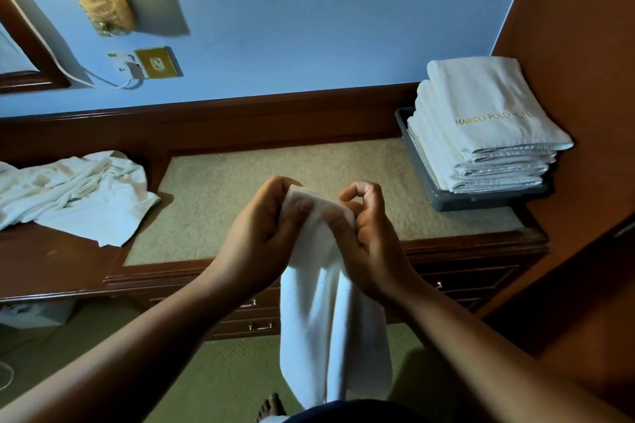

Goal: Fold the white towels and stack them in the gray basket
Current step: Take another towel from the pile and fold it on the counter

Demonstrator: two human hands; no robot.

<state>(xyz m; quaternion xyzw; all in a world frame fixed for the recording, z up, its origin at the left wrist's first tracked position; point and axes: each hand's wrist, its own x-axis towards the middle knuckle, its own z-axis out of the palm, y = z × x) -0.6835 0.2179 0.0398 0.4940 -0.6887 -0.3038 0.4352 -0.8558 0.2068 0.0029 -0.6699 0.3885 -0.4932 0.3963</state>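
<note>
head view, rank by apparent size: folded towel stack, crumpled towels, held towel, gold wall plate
1. folded towel stack, held towel, crumpled towels: look alike, held one nearest camera, so unranked
2. gold wall plate, clearly smallest

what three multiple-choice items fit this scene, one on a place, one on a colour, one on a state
1. Where does the gray plastic basket stand? A on the floor; B at the right end of the wooden counter; C under the mirror at the left.
2. What colour is the lettering on the top folded white towel? A gold; B red; C black.
3. How is the hanging white towel? A flat on the counter; B held at its top by left hand and right hand; C held by one hand.
B: it sits by the right wall on the counter. A: the letters show gold. B: both hands pinch its top edge.
</note>
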